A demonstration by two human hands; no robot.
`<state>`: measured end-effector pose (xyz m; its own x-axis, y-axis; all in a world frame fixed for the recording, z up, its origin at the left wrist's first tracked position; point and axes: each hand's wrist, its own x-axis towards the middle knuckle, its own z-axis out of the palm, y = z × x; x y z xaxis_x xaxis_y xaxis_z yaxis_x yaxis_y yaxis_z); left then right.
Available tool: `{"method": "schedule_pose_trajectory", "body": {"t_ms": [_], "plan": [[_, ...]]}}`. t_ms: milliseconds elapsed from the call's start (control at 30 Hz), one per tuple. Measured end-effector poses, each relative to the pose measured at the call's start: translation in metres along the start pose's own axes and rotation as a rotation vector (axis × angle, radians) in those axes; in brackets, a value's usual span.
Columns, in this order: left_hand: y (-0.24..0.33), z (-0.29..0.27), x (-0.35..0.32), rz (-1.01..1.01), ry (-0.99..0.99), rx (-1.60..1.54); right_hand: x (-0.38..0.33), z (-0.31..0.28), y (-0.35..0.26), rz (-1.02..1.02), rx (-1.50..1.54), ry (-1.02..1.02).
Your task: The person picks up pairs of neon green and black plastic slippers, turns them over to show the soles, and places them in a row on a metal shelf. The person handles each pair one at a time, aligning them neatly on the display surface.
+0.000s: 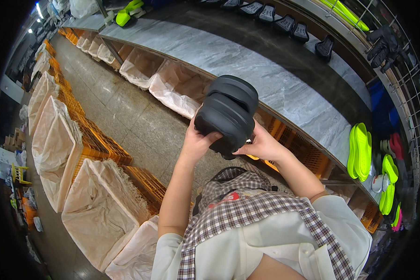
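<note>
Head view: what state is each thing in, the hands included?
Left hand: closed on the black footwear.
Right hand: closed on it from the other side.
Black footwear: held up in both hands.
Black perforated pieces: laid out in a row.
Green soles: side by side.
Crates: standing in a line.
Liners: creased, draped over the crates.
Checked apron: worn.
</note>
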<state>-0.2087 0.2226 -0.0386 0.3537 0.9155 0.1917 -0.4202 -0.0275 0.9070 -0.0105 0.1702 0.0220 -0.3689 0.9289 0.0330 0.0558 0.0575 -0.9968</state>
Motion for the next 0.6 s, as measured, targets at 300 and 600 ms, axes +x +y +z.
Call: {"method": "schedule_pose_trajectory", "body": {"t_ms": [300, 600], "plan": [[0.008, 0.022, 0.005, -0.098, 0.200, -0.177, 0.010, 0.008, 0.032, -0.167, -0.243, 0.219], [0.032, 0.039, -0.014, -0.453, 0.199, -0.747, 0.016, -0.012, 0.017, -0.296, 0.013, 0.172]]}}
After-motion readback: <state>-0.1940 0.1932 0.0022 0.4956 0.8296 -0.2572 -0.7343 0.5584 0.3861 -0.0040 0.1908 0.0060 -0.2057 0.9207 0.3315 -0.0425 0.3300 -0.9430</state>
